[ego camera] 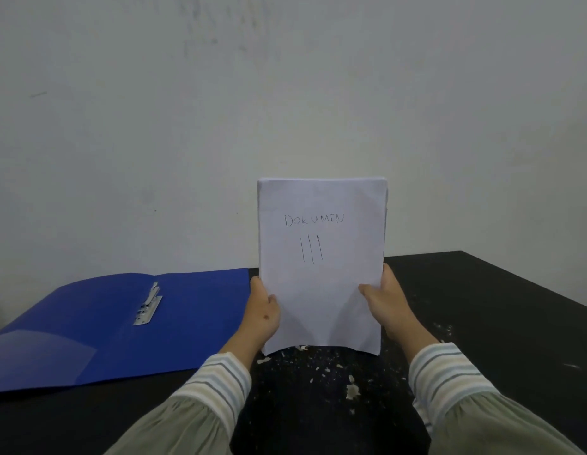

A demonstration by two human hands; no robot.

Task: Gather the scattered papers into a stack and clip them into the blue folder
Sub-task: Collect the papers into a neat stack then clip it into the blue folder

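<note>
While upright above black table [482, 290]: paper stack [321, 267] marked "DOKUMEN" | L hand [264, 311] + R hand [385, 302] grip its side edges, apart | blue folder [98, 326] lies open at left, metal clip [148, 307] up

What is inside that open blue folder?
Inside the blue folder only a metal clip shows, near the spine, plus a clear corner pocket. No papers are in it; whatever lies under the folder is hidden.
</note>
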